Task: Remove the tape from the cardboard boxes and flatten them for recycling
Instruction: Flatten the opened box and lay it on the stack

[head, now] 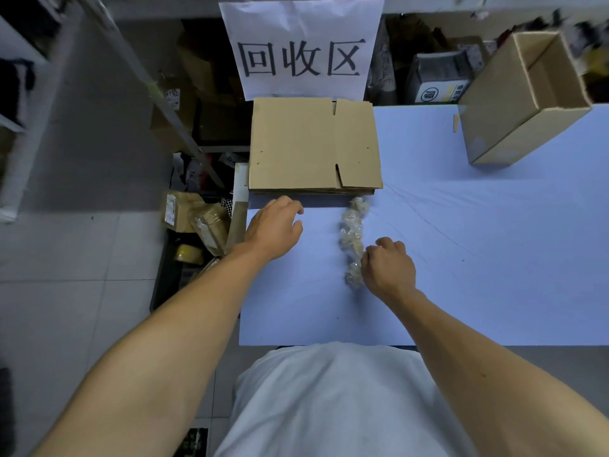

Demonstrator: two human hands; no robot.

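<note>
Flattened cardboard boxes point(313, 143) lie stacked at the upper centre of the frame, on the far left corner of the pale blue tabletop point(478, 242), just below a white paper sign point(301, 47) with three large black characters. An unflattened cardboard box point(514, 103) with its open mouth tilted up stands at the upper right, well apart from the stack. A crumpled strip of clear tape point(352, 232) runs down the middle of the frame from the stack's near edge. The right hand point(389, 267) has its fingers curled round the lower end of the tape wad, grasping it. The left hand point(275, 227) rests near the tabletop's left edge, just in front of the stack, its fingers loosely bent and holding nothing.
</note>
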